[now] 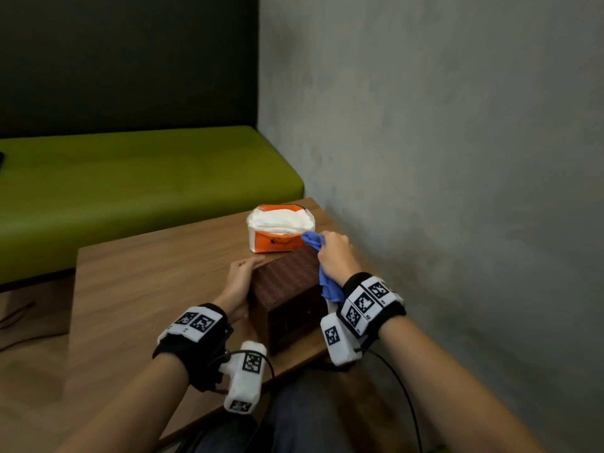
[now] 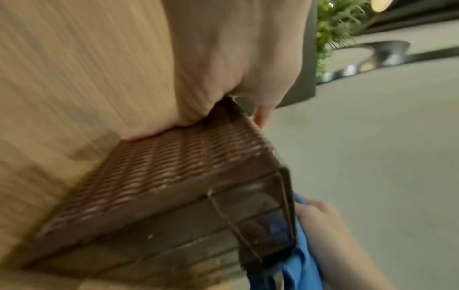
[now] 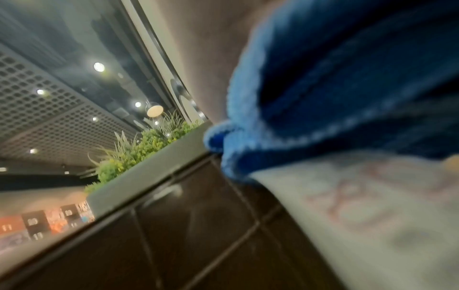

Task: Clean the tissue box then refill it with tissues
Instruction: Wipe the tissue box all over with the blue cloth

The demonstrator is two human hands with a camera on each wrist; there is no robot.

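A dark brown woven tissue box [image 1: 287, 289] [image 2: 174, 176] [image 3: 198, 225] lies on its side on the wooden table [image 1: 147, 282]. My left hand [image 1: 240, 282] [image 2: 223, 68] holds its left side, fingers over the far edge. My right hand [image 1: 333, 256] [image 2: 330, 231] grips a blue cloth [image 1: 327, 282] [image 2: 298, 255] [image 3: 335, 88] and presses it against the box's right side. Behind the box sits an orange pack of white tissues [image 1: 281, 228], opened at the top.
A grey wall [image 1: 457, 158] runs close along the table's right edge. A green bench [image 1: 130, 191] stands beyond the table's far edge. The table's left half is bare wood. My lap sits below the near edge.
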